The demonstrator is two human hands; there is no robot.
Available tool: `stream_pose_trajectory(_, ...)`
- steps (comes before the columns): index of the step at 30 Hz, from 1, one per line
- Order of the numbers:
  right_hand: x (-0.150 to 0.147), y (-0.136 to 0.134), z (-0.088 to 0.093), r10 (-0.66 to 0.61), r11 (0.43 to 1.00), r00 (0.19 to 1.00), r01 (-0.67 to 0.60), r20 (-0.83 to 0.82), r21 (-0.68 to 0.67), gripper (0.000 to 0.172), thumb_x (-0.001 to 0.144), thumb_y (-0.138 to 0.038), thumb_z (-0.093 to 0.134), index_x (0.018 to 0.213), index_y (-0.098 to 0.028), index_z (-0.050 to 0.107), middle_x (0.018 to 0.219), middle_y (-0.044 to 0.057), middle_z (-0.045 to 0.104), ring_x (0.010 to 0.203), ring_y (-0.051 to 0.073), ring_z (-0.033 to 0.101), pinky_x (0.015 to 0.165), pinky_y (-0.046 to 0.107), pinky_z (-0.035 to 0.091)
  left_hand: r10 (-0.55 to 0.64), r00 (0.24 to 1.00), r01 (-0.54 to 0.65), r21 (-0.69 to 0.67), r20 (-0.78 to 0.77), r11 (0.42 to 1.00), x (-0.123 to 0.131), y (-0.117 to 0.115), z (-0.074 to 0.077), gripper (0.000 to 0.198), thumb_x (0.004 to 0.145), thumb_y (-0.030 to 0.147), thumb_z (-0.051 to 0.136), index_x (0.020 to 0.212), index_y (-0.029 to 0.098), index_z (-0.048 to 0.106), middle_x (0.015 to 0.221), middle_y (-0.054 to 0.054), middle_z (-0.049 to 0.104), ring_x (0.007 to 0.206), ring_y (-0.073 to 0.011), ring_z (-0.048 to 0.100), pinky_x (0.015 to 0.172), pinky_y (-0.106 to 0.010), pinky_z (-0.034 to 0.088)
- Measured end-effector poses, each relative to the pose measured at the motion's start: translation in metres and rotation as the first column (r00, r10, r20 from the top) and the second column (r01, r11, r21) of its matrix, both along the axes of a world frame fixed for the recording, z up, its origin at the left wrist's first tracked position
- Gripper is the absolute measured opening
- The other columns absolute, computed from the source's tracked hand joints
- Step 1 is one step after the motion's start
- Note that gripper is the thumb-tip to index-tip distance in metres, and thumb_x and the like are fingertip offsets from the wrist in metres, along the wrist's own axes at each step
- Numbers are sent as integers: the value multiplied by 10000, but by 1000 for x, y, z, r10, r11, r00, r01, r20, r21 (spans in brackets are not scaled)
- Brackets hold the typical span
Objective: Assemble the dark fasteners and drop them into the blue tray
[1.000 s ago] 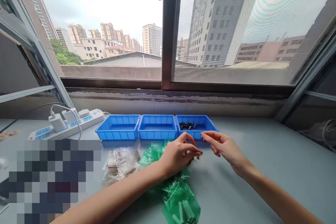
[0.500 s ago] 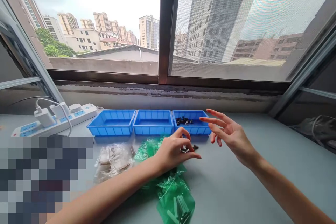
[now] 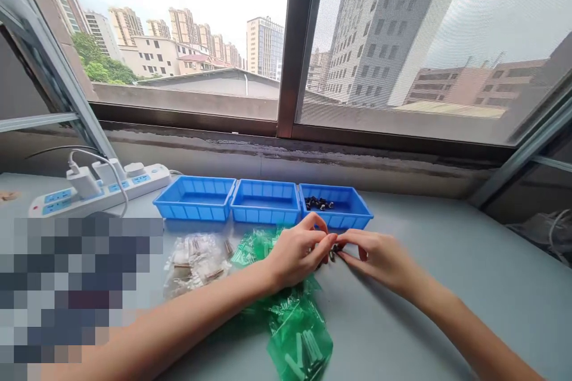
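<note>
Left hand [image 3: 295, 253] and right hand [image 3: 379, 256] at small parts [image 3: 332, 255], fingertips nearly closed, grip unclear, right bin [image 3: 351, 222] edge beyond, tabletop [image 3: 429, 238] extending right

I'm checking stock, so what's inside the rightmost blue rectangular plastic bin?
In the bin, small black parts with shiny metallic spots cluster toward the left; blue floor shows to their right. Its front wall hides the nearest floor, and anything beneath the cluster is covered.
</note>
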State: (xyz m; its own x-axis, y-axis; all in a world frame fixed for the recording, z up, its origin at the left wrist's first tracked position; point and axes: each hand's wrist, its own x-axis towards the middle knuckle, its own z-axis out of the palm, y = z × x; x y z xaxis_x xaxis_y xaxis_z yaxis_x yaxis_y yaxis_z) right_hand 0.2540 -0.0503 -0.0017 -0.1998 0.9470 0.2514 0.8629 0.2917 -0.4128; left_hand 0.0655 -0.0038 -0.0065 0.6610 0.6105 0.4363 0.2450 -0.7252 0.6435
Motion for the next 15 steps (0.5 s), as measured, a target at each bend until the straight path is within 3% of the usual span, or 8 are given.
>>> stream_pose_trajectory(4,-1,1,-6,-67,993,996,73,-66,90,256,723,-250,586,930,-338,710,741,-22,704,442,132,480,497,271,370,8,1000,-8,-1,-20,1000,0,-1,1,321,927,297,433,694,175,615,894,-16,545,715,-105,552,652,-215,428)
stream_pose_trajectory(6,-3,1,-5,-119,980,974,146,-195,132,288,713,-285,608,988,-322,688,735,-17,678,432,120,451,488,272,369,40,998,-40,-8,-42,999,0,-1,2,196,907,296,481,807,190,613,897,-3,549,674,-100,532,626,-217,417)
stream_pose_trajectory(8,-8,-1,-2,-151,973,905,207,-398,101,328,709,-354,634,1028,-281,661,749,-2,648,435,110,425,468,270,369,76,995,-77,-20,-59,997,1,-2,3,121,892,294,513,928,206,589,909,7,557,657,-102,522,623,-225,410)
stream_pose_trajectory(11,-17,-3,4,-190,977,739,209,-646,-49,437,672,-468,686,1033,-229,635,765,8,617,433,90,379,426,258,345,91,994,-94,-40,-63,995,2,-2,3,158,884,289,536,1026,221,546,950,12,568,655,-104,528,631,-234,409)
stream_pose_trajectory(15,-27,-6,8,-245,969,603,149,-759,-195,521,626,-536,726,1023,-213,630,757,-2,608,425,67,365,407,242,303,78,995,-81,-59,-61,995,1,-1,1,152,891,292,533,1027,224,527,976,9,582,702,-114,555,646,-235,413)
